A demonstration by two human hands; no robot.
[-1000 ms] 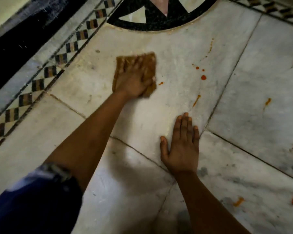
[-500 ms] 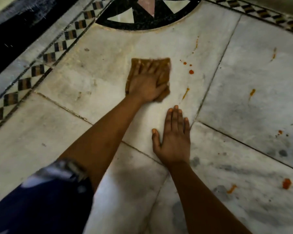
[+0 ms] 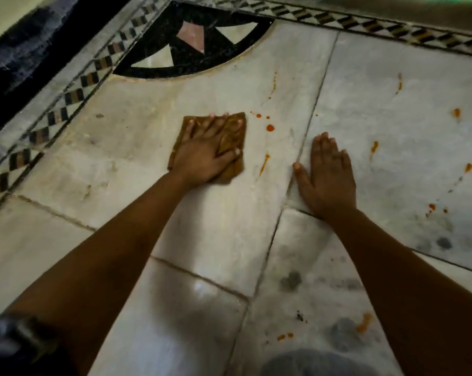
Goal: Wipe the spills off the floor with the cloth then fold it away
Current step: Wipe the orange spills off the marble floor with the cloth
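Observation:
A folded brown cloth [image 3: 233, 131] lies flat on the pale marble floor [image 3: 137, 147]. My left hand [image 3: 206, 151] presses down on it with spread, straight fingers. Just right of the cloth are several orange-red spill drops [image 3: 270, 128] and a streak [image 3: 264, 164]. My right hand [image 3: 327, 175] rests flat on the floor across a tile joint, fingers straight, holding nothing. More orange spots lie further right [image 3: 374, 147] and near the bottom [image 3: 364, 322].
A black inlay fan with pink and white triangles [image 3: 191, 42] sits at the top. A checkered border strip [image 3: 74, 96] runs along the left and top. Dark grey smudges [image 3: 290, 279] mark the nearer tiles. A dark cloth [image 3: 20, 58] lies top left.
My left hand slid the cloth to the right, over the small spot that lay beside it. My right hand lifted and came down further right across the tile joint. The camera shifted.

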